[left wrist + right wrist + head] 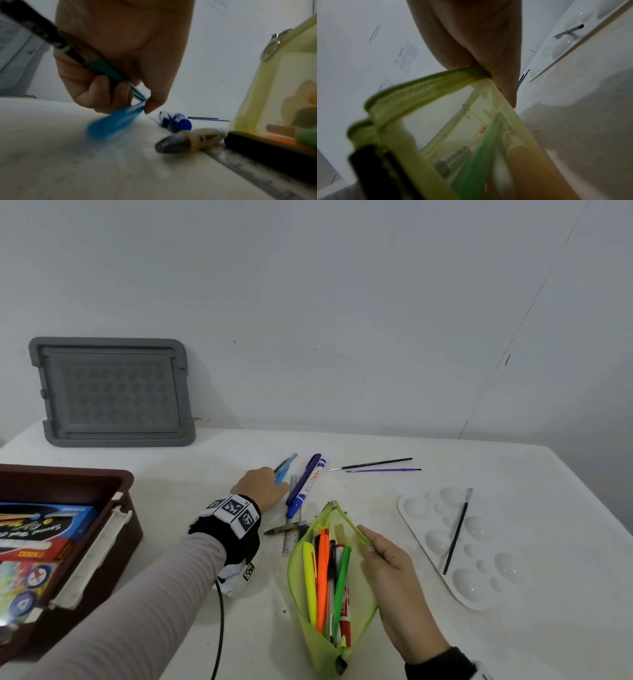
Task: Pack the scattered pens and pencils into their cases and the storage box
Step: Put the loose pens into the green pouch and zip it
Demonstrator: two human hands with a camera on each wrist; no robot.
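Observation:
A green mesh pencil case (329, 587) lies unzipped at the table's centre with several markers and pens inside. My right hand (387, 556) pinches its right zipper edge (447, 75) and holds the mouth apart. My left hand (263, 487) is farther back, fingers curled round teal and blue pens (285, 465) (113, 121), which look blurred in the left wrist view. Beside it lie a blue marker (306, 489), a purple pen (305, 477), a metal ruler (293, 515) and a grey-tipped beige pen (281, 529) (187, 140). Two thin brushes (376, 466) lie beyond.
A brown storage box (68, 525) with coloured packets stands at the left edge. Its grey lid (111, 392) leans on the wall. A white paint palette (455, 546) with a dark brush (455, 534) on it sits at the right.

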